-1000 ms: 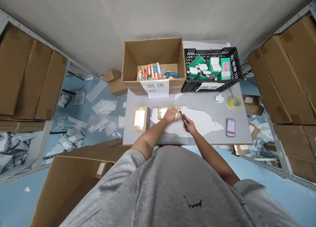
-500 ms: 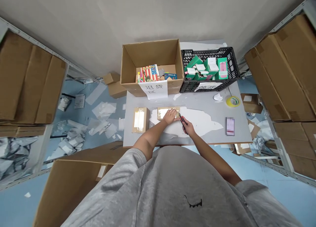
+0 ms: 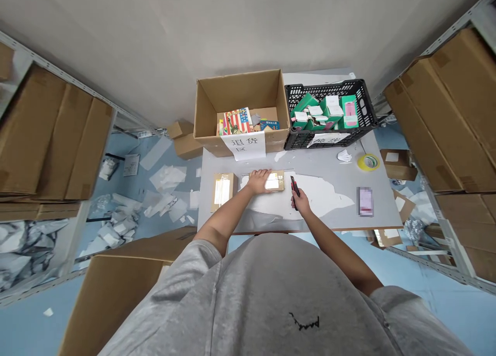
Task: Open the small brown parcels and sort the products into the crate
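A small box (image 3: 276, 181) is noted flat near the middle of the worktop (image 3: 310, 162), at the far edge of a white sheet (image 3: 323, 193). Its left part is covered by the left hand (image 3: 259, 182), laid across the top with fingers extended; whether it is gripped or merely pressed cannot be told. A knife (image 3: 295, 187) is held in the closed right hand (image 3: 301, 201), pointed away from the body, just right of the box and apart from it. Blade exposure cannot be made out. A cut to the left hand is judged the chief hazard, should the knife be drawn leftward and slip on tape. Contents could be scored by too deep a stroke, and the box could skid if the sheet slides. Leftward movement is limited by a taped box (image 3: 222, 191), and forward movement by a large box (image 3: 240, 90) and a black crate (image 3: 331, 139). Most open room is found rightward, as far as the phone (image 3: 365, 201); the worktop's front edge lies close to the body.
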Action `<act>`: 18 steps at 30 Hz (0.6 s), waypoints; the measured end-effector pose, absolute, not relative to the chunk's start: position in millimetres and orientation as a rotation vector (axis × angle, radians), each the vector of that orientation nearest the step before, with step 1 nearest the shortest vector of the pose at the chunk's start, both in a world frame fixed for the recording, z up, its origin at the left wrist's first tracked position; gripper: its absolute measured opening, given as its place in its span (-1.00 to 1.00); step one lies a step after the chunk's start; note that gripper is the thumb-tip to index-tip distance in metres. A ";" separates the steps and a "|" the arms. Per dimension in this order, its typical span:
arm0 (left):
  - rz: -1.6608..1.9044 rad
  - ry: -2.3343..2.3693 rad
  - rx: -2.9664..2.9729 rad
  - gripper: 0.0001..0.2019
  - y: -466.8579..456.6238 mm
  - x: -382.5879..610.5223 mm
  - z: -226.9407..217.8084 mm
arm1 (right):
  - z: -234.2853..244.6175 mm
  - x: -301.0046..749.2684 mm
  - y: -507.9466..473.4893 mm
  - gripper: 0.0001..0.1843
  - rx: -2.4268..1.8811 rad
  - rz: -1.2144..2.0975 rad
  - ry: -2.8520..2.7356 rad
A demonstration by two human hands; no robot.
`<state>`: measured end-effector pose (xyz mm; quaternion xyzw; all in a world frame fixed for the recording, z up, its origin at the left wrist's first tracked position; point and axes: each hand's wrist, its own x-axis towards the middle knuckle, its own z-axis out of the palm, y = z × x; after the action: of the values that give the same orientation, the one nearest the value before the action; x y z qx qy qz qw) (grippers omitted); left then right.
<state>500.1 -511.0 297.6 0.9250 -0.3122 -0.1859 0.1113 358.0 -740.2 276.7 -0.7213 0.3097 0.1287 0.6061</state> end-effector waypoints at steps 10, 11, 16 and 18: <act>-0.828 0.089 2.900 0.15 -574.5 465.4 303.6 | 270.8 389.9 -717.8 -0.52 -1.861 0.288 0.635; -0.865 0.167 2.897 0.16 -578.7 464.6 302.8 | 270.9 388.6 -717.7 -0.48 -1.863 0.288 0.627; -0.880 0.271 2.942 0.14 -575.3 477.7 299.8 | 268.6 369.4 -717.3 -0.04 -1.854 0.295 0.558; -0.863 0.324 3.009 0.11 -565.6 487.2 300.1 | 266.2 360.5 -717.8 0.03 -1.892 0.306 0.546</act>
<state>487.2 -565.6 300.1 0.9561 0.1030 -0.2743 -0.0027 360.5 -717.8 266.2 -0.7969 0.2300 0.1290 0.5434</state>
